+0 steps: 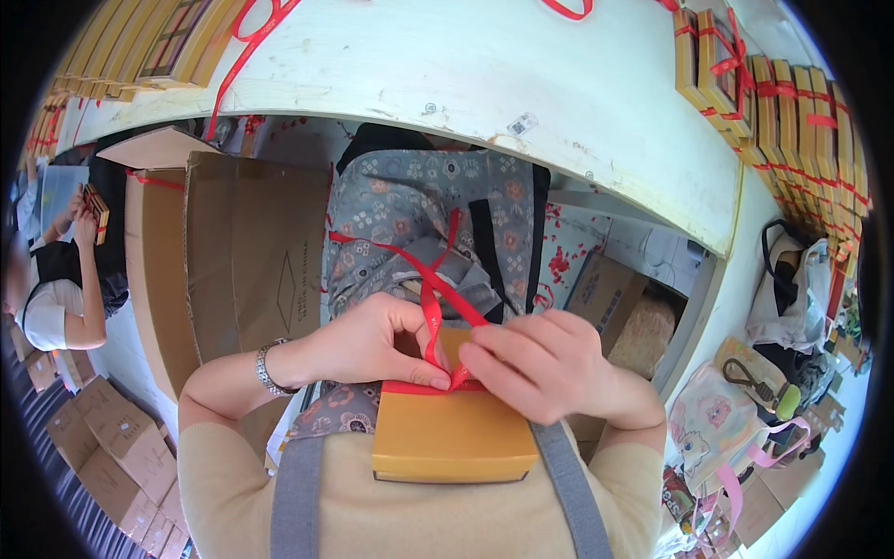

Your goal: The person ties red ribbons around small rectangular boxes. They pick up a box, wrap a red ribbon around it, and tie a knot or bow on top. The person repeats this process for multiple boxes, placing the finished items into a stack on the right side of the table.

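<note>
A yellow-gold gift box [455,430] rests against my chest and lap, below the white table edge. Printed red ribbon [447,290] runs across the box, and its loose tails cross above it over my floral apron [391,182]. My left hand [391,342] pinches the ribbon between thumb and fingers at the box's top face, the thumb pressing on it. My right hand [538,363] grips another stretch of the ribbon at the box's right side. The fingers partly hide where the ribbon crosses.
The white table [419,56] spans the view ahead, with stacked gold boxes [174,49] left and ribbon-tied boxes [789,119] right. Left of my legs stands an open cardboard carton [258,244]. Bags [726,419] lie at right. A co-worker [63,286] holds small boxes at far left.
</note>
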Action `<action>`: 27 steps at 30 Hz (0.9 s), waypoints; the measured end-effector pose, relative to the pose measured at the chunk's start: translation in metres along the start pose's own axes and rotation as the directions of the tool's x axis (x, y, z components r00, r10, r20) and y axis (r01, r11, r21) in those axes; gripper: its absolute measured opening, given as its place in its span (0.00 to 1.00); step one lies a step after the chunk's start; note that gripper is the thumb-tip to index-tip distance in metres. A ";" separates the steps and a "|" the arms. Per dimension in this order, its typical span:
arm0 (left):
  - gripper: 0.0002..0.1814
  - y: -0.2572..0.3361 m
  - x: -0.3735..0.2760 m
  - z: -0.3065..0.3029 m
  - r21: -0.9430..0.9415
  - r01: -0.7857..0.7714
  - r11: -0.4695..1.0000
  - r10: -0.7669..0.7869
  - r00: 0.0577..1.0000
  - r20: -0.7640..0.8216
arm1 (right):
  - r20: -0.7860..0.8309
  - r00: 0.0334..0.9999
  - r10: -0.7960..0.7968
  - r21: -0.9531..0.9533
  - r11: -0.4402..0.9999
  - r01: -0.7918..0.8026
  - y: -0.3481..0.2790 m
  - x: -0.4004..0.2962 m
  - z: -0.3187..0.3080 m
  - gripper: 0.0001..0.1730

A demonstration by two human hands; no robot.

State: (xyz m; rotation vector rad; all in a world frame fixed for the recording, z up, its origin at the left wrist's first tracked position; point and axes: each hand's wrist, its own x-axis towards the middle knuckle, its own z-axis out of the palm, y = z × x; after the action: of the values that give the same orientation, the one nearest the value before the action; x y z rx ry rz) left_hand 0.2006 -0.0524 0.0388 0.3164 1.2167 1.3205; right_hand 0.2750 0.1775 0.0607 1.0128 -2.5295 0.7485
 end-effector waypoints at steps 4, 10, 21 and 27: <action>0.06 -0.002 -0.005 -0.002 0.009 0.010 1.000 -0.010 1.000 0.000 | -0.030 0.999 0.014 0.201 0.980 -0.008 0.034 -0.008 0.025 0.19; 0.04 0.002 -0.014 -0.001 -0.012 0.047 0.999 -0.048 0.997 -0.053 | -0.049 0.998 0.044 0.331 0.943 -0.025 0.044 -0.020 0.053 0.17; 0.05 -0.004 -0.013 0.001 -0.035 -0.004 0.999 0.001 0.997 -0.078 | -0.102 0.994 -0.045 0.110 0.992 0.056 0.042 -0.013 0.043 0.18; 0.06 0.021 -0.013 -0.001 0.609 -0.311 0.729 0.398 0.917 -0.008 | 0.317 0.944 -0.089 0.604 0.787 -0.129 0.036 -0.020 0.061 0.19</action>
State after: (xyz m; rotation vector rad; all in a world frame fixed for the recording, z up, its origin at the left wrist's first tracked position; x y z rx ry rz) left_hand 0.1909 -0.0567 0.0611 0.9735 1.7506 1.2558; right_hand 0.2575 0.1752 -0.0107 1.4119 -2.6119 1.6165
